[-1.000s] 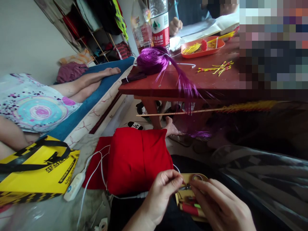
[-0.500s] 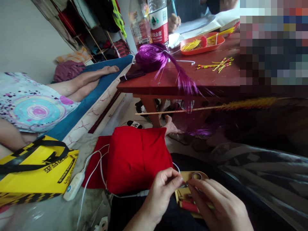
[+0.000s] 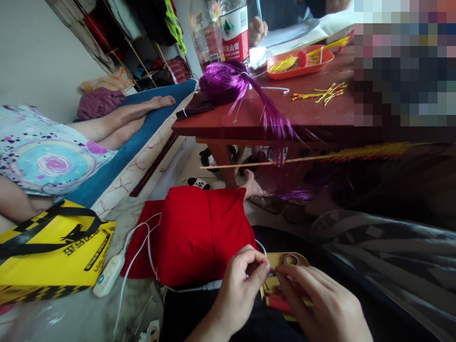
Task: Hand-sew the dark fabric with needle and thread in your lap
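Observation:
My left hand [image 3: 239, 289] and my right hand [image 3: 322, 304] meet at the bottom of the view, fingertips pinched together on a tiny piece I cannot make out. Under them on my lap lies a small yellow tray [image 3: 274, 285] with a red spool [image 3: 281, 304] and a ring of tape [image 3: 291, 260]. A red cushion [image 3: 204, 232] sits just left of my left hand.
A red table [image 3: 306, 116] ahead carries a purple tinsel bundle [image 3: 231, 83], bottles [image 3: 234, 31], an orange tray [image 3: 301, 64] and yellow stamens [image 3: 320, 97]. Another person's hand [image 3: 257, 29] writes beyond it. Someone lies on the blue bed [image 3: 107, 126] at left. A yellow bag [image 3: 53, 251] and white cable [image 3: 128, 259] lie nearby.
The view has drifted slightly; my two hands have stayed pinched together over the yellow tray, the left fingers curling a little more.

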`<action>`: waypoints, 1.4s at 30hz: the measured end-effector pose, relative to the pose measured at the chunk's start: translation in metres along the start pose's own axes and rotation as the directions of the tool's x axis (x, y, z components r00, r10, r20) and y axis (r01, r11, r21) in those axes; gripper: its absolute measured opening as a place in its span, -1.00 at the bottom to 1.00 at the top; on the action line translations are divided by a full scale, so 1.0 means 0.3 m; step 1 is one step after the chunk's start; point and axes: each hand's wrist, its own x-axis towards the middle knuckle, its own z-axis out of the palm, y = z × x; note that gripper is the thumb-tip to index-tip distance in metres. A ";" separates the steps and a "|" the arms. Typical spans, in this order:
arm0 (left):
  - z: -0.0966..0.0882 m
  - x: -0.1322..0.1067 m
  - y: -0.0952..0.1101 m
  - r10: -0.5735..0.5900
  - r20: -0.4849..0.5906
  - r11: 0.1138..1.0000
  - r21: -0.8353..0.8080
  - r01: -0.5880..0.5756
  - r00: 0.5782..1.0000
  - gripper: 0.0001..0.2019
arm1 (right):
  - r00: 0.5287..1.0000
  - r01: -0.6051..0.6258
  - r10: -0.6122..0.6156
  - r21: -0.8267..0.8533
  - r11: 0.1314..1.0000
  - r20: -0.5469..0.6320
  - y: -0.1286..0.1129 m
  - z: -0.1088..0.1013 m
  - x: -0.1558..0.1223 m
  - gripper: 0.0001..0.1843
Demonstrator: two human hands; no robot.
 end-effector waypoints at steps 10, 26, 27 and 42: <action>0.005 -0.008 -0.008 0.018 0.015 1.000 0.015 -0.018 1.000 -0.76 | 0.995 -0.096 0.095 0.074 0.993 0.021 -0.002 0.021 -0.011 -0.70; 0.014 -0.008 -0.010 0.010 0.014 1.000 0.018 -0.010 1.000 -0.77 | 0.904 -0.426 0.379 0.439 0.791 0.196 -0.008 0.047 -0.024 -0.77; 0.014 -0.007 -0.008 0.001 0.013 1.000 0.013 -0.001 1.000 -0.78 | 0.901 -0.433 0.386 0.451 0.781 0.197 -0.009 0.049 -0.024 -0.77; 0.013 -0.007 -0.010 -0.011 0.038 1.000 0.015 0.010 0.999 -0.75 | 0.853 -0.520 0.446 0.515 0.682 0.271 -0.020 0.039 -0.001 -0.73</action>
